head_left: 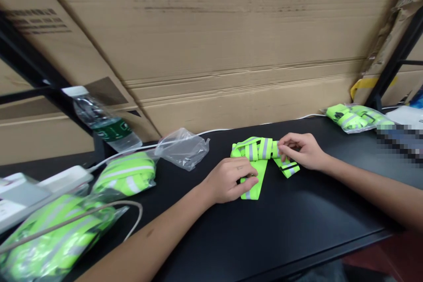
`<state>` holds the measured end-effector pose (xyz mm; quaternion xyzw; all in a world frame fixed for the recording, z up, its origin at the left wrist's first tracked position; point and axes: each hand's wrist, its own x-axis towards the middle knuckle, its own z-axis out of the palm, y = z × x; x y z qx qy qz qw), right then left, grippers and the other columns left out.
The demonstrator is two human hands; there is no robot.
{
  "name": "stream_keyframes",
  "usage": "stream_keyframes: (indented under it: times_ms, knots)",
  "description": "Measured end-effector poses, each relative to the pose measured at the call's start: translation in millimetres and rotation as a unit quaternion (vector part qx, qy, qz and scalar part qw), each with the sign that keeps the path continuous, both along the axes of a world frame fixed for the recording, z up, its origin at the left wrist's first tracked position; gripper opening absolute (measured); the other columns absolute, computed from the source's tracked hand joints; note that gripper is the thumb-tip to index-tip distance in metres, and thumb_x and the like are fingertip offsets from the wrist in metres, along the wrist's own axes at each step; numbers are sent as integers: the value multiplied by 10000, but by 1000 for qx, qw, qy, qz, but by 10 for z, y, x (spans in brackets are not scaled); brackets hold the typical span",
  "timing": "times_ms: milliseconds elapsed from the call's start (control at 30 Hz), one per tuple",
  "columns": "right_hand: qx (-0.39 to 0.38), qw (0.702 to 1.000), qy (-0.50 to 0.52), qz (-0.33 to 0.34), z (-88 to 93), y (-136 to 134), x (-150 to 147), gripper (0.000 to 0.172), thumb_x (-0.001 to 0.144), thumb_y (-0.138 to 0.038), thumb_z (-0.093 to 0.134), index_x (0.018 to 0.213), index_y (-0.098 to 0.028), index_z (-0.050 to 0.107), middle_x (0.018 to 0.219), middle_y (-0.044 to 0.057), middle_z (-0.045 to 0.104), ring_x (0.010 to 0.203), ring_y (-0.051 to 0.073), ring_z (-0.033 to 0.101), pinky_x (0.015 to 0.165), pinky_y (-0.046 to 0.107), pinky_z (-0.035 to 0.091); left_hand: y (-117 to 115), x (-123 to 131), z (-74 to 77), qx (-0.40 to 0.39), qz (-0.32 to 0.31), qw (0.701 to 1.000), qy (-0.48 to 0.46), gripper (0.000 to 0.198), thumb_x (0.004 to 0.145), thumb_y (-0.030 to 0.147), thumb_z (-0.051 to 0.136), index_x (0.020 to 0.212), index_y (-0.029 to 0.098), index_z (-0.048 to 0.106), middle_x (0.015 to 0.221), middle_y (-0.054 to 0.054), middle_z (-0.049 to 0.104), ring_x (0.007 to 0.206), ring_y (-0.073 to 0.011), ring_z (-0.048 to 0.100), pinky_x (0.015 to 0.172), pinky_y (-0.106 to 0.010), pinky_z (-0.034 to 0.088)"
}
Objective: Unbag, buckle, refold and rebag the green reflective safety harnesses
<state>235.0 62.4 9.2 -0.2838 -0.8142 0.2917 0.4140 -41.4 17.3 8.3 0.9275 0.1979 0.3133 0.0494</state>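
Observation:
A neon yellow-green reflective strap point(265, 149) with silver-grey stripes lies partly bundled on the black table in front of me. One flat length hangs down from the bundle toward me, and a short end with a black piece sticks out at the right. My left hand point(233, 180) is curled over the flat length, thumb and fingers closed about its edge. At the bundle's right end, my right hand point(303, 151) pinches the strap between thumb and fingers. The fingertips of both hands are partly hidden.
Bagged reflective straps point(127, 174) lie at left, with another bag point(358, 118) at back right. A crumpled clear bag point(182, 149), a water bottle point(102, 119), a white power strip point(64, 183) and cables are nearby. Cardboard point(231, 44) stands behind the black table point(264, 238).

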Motion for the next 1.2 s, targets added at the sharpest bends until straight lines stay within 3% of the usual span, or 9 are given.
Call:
stream_keyframes:
  times_ms: [133,233,333,567,667,767,933,1067,1200]
  knots:
    - [224,970,-69,-67,-33,120,2,107,887,-323,693,913,-221,682,839,45,675,820,196,648,752,362,557,19,-37,5,-41,32,998,-20,363,1050,371,334,1163,171,615,830,-34,698,755,-168,667,711,-307,533]
    - [202,970,-135,-18,-72,205,-12,351,882,-387,704,1192,-231,646,1167,104,649,1118,248,620,964,435,535,29,-46,23,-56,51,997,10,360,1052,378,337,1186,172,600,867,-34,704,785,-167,674,732,-305,546]
    - [132,970,-201,36,-123,273,-28,475,934,-424,636,1373,-257,566,1362,109,567,1238,248,583,1051,442,497,18,-14,40,27,45,999,7,324,1044,302,333,1124,162,613,971,-81,721,905,-199,686,810,-346,562]
    - [93,940,-265,-194,-125,249,-33,484,932,-481,606,1326,-202,639,1203,136,636,942,283,683,801,468,565,-83,120,86,200,-16,980,-7,283,980,283,457,1132,99,609,1018,-160,712,968,-248,685,867,-412,563]
    - [127,968,-190,-104,-37,132,-10,361,1018,-428,470,1063,-192,739,893,74,702,812,223,678,800,419,538,-166,179,105,253,-14,967,18,280,957,281,498,1132,103,624,1083,-162,723,1067,-268,675,947,-431,537]
    - [181,982,-53,26,16,45,14,419,1060,-273,350,858,-204,711,659,10,651,690,162,639,756,358,516,-305,290,100,280,22,959,36,247,919,283,555,1084,130,655,1083,-124,736,1111,-283,660,988,-447,510]
    - [200,975,-73,-55,-69,161,20,184,994,-309,534,1088,-215,661,1013,72,713,966,220,655,881,414,533,-425,476,5,166,251,953,26,474,906,382,568,1274,84,588,1288,-208,651,1273,-387,548,1029,-544,469]
    - [101,981,-112,-125,-214,339,31,456,971,-486,548,1352,-235,517,1370,132,591,1261,296,572,1042,534,491,-251,384,-109,61,410,909,48,637,898,469,557,1372,48,491,1414,-295,525,1364,-482,424,1037,-683,397]
    - [3,987,-137,-87,-291,392,37,543,993,-534,483,1451,-248,422,1473,149,526,1348,312,526,1115,585,427,-53,190,-128,-58,408,909,70,559,893,536,566,1247,104,566,1238,-224,624,1171,-429,561,929,-643,484]
